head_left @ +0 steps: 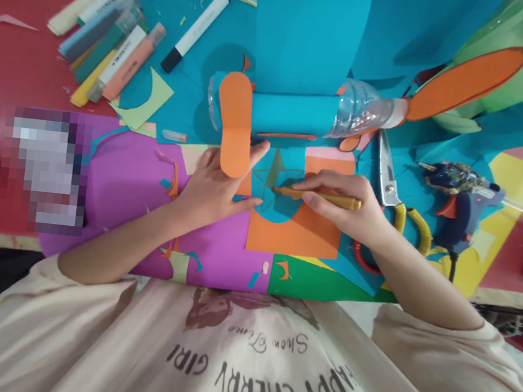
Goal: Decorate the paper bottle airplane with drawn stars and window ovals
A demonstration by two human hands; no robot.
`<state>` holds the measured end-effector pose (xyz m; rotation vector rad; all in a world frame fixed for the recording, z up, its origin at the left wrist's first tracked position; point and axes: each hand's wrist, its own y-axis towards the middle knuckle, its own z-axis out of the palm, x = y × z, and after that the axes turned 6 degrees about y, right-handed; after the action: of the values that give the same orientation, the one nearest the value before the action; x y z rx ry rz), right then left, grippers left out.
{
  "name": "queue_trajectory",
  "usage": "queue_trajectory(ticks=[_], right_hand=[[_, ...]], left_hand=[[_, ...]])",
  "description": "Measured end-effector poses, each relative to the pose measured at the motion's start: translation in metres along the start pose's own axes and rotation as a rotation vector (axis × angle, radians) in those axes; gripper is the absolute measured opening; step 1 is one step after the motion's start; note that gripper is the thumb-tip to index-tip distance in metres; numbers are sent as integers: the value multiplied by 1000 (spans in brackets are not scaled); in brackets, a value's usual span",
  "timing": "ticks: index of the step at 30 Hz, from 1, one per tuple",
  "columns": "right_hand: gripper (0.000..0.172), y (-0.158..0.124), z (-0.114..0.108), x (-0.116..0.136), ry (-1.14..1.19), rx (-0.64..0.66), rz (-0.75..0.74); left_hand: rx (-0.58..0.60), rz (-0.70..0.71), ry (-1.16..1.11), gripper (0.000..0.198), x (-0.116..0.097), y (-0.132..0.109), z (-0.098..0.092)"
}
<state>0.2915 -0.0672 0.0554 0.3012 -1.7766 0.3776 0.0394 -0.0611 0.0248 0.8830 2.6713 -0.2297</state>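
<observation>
My right hand [344, 205] is closed round a gold marker [322, 197], whose tip rests on a small blue paper piece [281, 185] bearing a drawn star outline. That blue piece lies on an orange sheet [299, 231]. My left hand [216, 185] lies open and flat, fingers spread, pressing on the left edge of the blue piece. Just above the hands lies a clear plastic bottle [359, 109] wrapped in blue paper, with an orange oval flap [234, 124] hanging at its left end over my left fingers.
Scissors with yellow and red handles [394, 197] and a blue glue gun [460, 198] lie to the right. Several markers [113, 43] sit at the upper left, a black-capped one [197, 27] near them. Coloured paper sheets and scraps cover the surface. A blurred patch [44, 167] is at left.
</observation>
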Motion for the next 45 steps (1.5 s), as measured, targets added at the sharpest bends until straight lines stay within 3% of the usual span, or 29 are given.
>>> queue_trajectory(ticks=[39, 45], right_hand=[[11, 0, -4, 0, -20, 1, 40], [11, 1, -1, -2, -2, -44, -38]], left_hand=[[18, -10, 0, 78, 0, 0, -1], [2, 4, 18, 77, -1, 0, -1]])
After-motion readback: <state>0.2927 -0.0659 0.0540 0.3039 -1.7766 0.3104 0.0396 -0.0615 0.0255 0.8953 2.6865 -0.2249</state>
